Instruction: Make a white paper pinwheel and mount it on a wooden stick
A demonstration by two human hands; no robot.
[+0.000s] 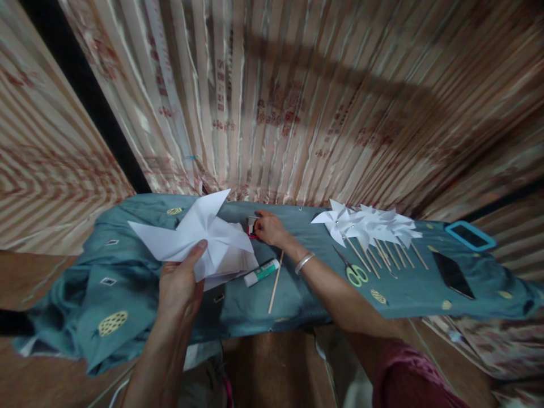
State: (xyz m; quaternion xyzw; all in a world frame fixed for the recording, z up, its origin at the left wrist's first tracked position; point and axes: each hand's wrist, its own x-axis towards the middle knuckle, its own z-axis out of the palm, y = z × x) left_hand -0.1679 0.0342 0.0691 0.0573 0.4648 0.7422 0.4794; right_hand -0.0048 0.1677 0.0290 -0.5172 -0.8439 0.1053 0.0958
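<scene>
My left hand (181,283) holds up a folded white paper pinwheel (199,232), thumb pressed on its centre, above a small stack of white paper (232,266). My right hand (268,228) reaches across to a small red and white box (252,225) at the far edge of the teal cloth (127,294), fingers closed at it; I cannot tell if it grips anything. A silver bangle (304,262) sits on that wrist. A glue stick (261,272) and a loose wooden stick (275,282) lie between my arms.
Several finished white pinwheels on sticks (368,226) lie to the right, with green-handled scissors (352,270) beside them. A dark phone (453,275) and a blue-edged phone (470,235) rest at far right. A striped curtain (297,96) hangs behind.
</scene>
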